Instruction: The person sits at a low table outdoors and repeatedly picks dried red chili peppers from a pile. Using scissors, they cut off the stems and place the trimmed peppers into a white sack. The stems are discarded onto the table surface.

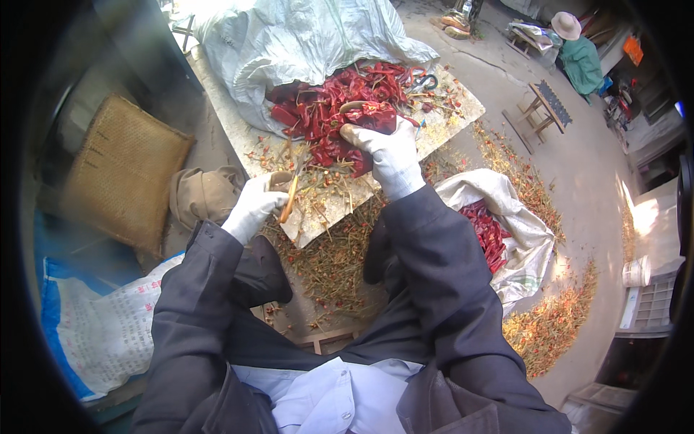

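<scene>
My left hand [252, 209], in a white glove, holds scissors with an orange handle [289, 202] over the near left part of a low board table [461, 111]. Their blades point away from me. My right hand [394, 157], gloved too, grips several dried red chili peppers [379, 115] above the board. Beyond it, a heap of dried red chilies [303, 111] spills from the mouth of a large pale woven sack [303, 38]. Cut stems [320, 190] and yellow seeds lie scattered in front of the heap.
A second pair of scissors [428, 82] lies at the heap's right. Right of my leg, an open white sack [523, 233] holds red chilies [485, 233]. Stems [331, 260] litter the ground. A woven mat [127, 173] stands left. A small stool [545, 108] and a person [580, 59] are farther off.
</scene>
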The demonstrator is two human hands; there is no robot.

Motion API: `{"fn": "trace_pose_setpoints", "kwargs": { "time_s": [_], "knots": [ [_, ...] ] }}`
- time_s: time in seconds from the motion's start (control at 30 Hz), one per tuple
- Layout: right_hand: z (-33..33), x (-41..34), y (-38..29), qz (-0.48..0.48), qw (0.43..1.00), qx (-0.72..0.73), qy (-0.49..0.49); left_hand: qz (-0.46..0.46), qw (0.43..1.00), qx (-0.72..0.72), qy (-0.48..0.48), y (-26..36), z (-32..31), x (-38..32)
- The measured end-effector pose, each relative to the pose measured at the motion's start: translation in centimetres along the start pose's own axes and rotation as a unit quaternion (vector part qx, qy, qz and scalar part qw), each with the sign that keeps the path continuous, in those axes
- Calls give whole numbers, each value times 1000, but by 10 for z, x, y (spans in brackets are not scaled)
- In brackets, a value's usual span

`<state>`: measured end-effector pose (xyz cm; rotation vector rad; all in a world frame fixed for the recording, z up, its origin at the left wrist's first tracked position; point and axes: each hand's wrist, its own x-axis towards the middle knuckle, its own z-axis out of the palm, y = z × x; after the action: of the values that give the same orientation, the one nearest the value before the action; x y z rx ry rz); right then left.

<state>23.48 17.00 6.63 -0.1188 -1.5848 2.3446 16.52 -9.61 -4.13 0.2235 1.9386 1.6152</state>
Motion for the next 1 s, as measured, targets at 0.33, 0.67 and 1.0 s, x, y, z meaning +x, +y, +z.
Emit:
{"fn": "trace_pose_setpoints", "kwargs": {
  "time_s": [0.33,0.67,1.0],
  "knots": [
    [1,4,6,14,1000,18,-1,77,950,-278,-123,80,28,-39],
    [4,6,3,-6,1000,-13,12,341,896,279,51,92,22,-46],
    [8,5,1,2,997,-80,21,401,831,368,117,81,10,-37]
  ]
}}
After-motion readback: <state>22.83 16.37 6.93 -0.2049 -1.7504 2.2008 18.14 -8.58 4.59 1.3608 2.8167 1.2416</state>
